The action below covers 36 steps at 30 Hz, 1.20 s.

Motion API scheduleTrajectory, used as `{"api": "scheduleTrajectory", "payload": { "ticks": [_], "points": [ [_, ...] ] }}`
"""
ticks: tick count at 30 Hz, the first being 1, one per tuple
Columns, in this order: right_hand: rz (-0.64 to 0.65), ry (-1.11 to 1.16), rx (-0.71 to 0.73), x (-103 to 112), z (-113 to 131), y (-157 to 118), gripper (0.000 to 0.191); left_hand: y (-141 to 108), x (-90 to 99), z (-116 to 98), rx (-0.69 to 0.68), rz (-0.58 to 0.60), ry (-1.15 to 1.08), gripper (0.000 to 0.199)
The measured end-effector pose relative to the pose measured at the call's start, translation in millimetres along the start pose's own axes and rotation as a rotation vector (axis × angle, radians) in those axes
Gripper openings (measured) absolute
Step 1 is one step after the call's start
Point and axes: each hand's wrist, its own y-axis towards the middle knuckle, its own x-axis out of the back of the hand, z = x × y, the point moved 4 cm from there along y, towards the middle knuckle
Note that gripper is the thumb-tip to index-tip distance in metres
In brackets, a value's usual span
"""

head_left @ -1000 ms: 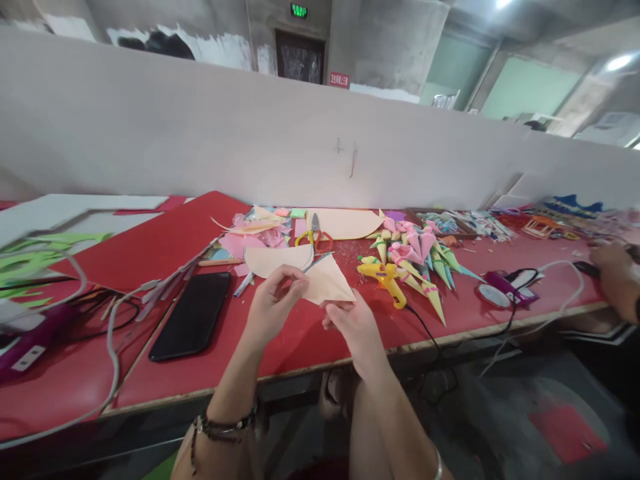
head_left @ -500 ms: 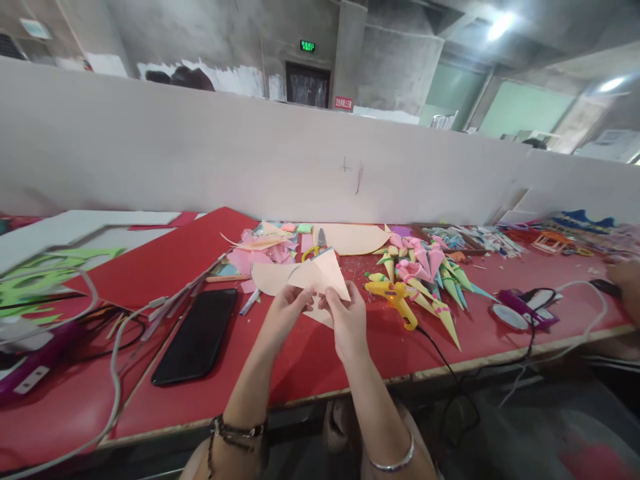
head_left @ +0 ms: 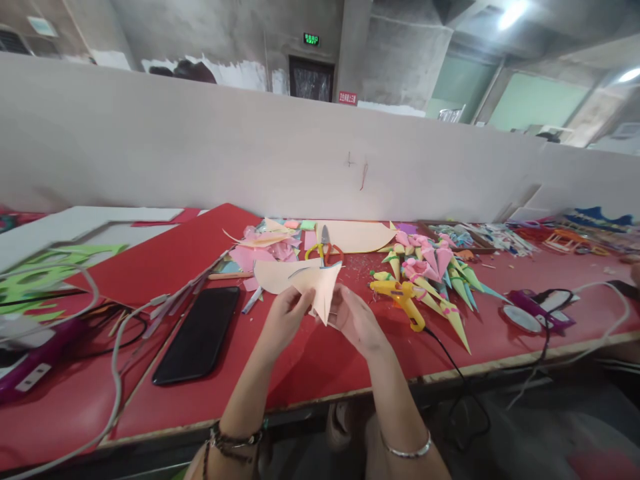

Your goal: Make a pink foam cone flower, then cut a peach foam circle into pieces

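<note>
A cream-coloured paper piece (head_left: 320, 287), with a dark line along its upper edge, is bent into a pointed shape with its tip down. My left hand (head_left: 289, 312) pinches its left side, thumb in front. At its right edge, my right hand (head_left: 361, 321) curves round it, with fingertips partly hidden behind the paper. Just beyond lies another cream paper piece (head_left: 273, 275) on the red table. Yellow-and-red-handled scissors (head_left: 325, 247) rest behind the held paper. To the right is a yellow glue gun (head_left: 400, 298) with a black cord.
Paper cones in pink, yellow and green (head_left: 440, 267) are heaped on the right. A black phone (head_left: 199, 337) lies left of my arms, near a red sheet (head_left: 165, 257) and pink scraps (head_left: 265, 247). A purple glue gun (head_left: 545, 313) and cables lie farther right. A white partition (head_left: 225, 147) stands behind.
The cream paper has gone from a nearly flat sheet to a bent, pointed shape. My right hand has shifted right, and its thumb no longer lies across the paper's front.
</note>
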Motion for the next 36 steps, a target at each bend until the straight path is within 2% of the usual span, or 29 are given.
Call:
{"api": "scheduleTrajectory", "payload": {
  "ticks": [4, 13, 20, 28, 33, 36],
  "points": [
    [-0.048, -0.008, 0.037, 5.3, -6.3, -1.7, 0.029, 0.6, -5.5, 2.9, -0.054, 0.08, 0.043, 0.029],
    [-0.059, -0.09, 0.023, 17.4, -9.4, -5.9, 0.024, -5.1, -9.0, 7.0, 0.007, 0.175, 0.114, 0.023],
    [-0.079, -0.187, 0.007, 24.6, -9.9, -7.5, 0.022, -9.0, -18.5, 7.8, 0.002, 0.364, 0.097, 0.025],
    [-0.163, -0.24, -0.003, 29.6, -7.1, -8.7, 0.021, -11.6, -21.4, 12.4, 0.117, 0.331, -0.023, 0.036],
    [-0.204, -0.281, 0.047, 27.9, -5.0, -10.1, 0.025, -10.4, -21.1, 13.4, 0.08, 0.354, -0.051, 0.047],
    [-0.29, -0.27, 0.09, 29.7, -6.8, -10.5, 0.025, -12.8, -23.6, 11.8, 0.044, 0.419, -0.069, 0.056]
  ]
}}
